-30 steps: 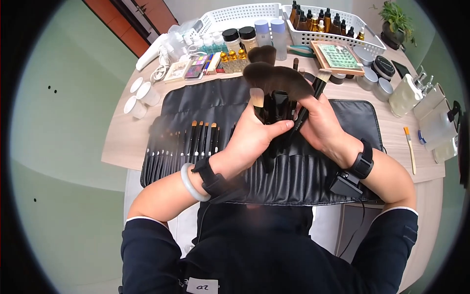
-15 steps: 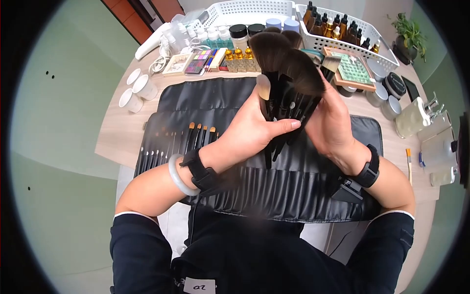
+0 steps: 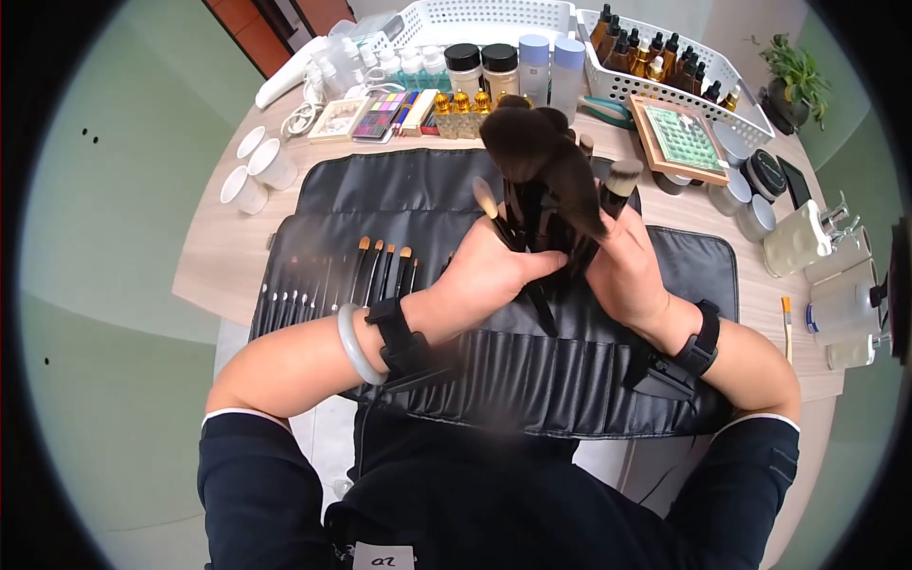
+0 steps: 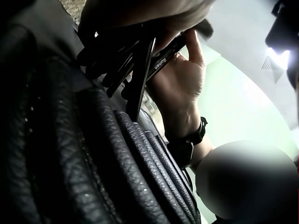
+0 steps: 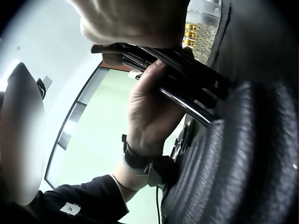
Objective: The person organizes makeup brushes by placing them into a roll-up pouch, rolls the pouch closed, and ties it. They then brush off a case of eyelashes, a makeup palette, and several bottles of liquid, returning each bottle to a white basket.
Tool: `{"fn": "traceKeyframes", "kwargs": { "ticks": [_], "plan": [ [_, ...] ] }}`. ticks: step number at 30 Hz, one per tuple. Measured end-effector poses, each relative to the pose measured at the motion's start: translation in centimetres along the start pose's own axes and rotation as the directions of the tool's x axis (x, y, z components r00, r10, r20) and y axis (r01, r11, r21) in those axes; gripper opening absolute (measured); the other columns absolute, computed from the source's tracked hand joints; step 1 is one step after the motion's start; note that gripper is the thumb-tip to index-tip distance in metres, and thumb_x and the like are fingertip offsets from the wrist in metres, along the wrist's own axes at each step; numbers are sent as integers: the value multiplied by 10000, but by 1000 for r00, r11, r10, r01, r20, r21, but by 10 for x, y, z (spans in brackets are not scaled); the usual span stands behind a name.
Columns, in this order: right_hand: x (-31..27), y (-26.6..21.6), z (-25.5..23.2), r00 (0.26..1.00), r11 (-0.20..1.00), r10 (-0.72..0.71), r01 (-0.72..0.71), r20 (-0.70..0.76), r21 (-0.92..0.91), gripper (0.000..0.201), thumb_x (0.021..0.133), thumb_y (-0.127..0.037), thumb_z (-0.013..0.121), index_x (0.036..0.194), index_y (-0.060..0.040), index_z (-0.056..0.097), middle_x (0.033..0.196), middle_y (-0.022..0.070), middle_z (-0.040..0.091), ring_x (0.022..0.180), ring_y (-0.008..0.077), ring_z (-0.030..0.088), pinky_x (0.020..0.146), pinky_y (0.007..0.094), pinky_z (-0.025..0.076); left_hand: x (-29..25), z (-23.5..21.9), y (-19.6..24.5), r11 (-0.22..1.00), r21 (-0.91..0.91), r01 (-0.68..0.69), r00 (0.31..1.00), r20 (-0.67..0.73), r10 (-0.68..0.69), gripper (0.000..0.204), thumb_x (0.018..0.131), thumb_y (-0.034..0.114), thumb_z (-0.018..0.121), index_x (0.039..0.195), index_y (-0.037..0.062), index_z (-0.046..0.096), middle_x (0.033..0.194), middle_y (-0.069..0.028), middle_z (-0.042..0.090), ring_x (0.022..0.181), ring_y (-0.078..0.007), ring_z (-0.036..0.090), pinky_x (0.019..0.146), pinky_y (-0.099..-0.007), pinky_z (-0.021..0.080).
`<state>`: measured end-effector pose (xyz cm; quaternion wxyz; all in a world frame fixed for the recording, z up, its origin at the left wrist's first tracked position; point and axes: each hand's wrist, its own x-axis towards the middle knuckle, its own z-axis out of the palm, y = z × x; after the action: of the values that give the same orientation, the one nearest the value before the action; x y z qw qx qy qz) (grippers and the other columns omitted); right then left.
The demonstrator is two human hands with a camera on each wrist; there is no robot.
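Over the black brush roll [image 3: 380,180], my left hand [image 3: 484,280] grips a bundle of makeup brushes [image 3: 532,152], thumb laid across their black handles. Most heads in the bundle are large, dark and fluffy; one pale-tipped brush [image 3: 486,198] leans out on the left. My right hand [image 3: 629,261] holds a flat-topped makeup brush [image 3: 622,178] against the bundle's right side. In the left wrist view, lettering shows on a black handle [image 4: 161,64] beside the right palm. From the right wrist, the left thumb [image 5: 152,74] is seen pressing the handles, whose lower ends point down toward the roll's pockets.
Several small brushes [image 3: 380,261] sit in the roll's left pockets. Behind it stand palettes [image 3: 383,116], gold-capped bottles [image 3: 463,109], jars and white baskets [image 3: 750,119]. Paper cups [image 3: 245,190] are at left; pump bottles [image 3: 796,237] and a wooden-handled brush [image 3: 787,328] at right.
The bundle's heads rose and fanned toward the camera half a second ago, then tipped back and bunched together. The flat-topped brush on the right stands out again. Both hands keep their hold.
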<state>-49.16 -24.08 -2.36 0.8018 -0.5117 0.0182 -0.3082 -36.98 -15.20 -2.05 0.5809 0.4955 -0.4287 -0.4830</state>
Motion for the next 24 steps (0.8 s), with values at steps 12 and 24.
{"fn": "traceKeyframes", "kwargs": {
  "ticks": [12, 24],
  "plan": [
    [12, 4, 15, 930, 982, 174, -138, -324, 130, 174, 852, -138, 521, 991, -39, 553, 942, 20, 581, 850, 102, 546, 720, 244, 432, 1, -6, 9, 988, -135, 79, 996, 59, -72, 458, 745, -39, 564, 1187, 32, 465, 1121, -51, 528, 1041, -131, 490, 860, -271, 403],
    [43, 14, 29, 944, 999, 52, -48, -325, 19, 157, 846, -154, 543, 955, -41, 557, 898, 13, 579, 802, 83, 542, 707, 229, 422, 8, -24, 16, 969, -244, 43, 998, -35, -53, 317, 760, -34, 550, 1071, 23, 527, 994, -70, 575, 914, -148, 557, 762, -288, 464]
  ]
}}
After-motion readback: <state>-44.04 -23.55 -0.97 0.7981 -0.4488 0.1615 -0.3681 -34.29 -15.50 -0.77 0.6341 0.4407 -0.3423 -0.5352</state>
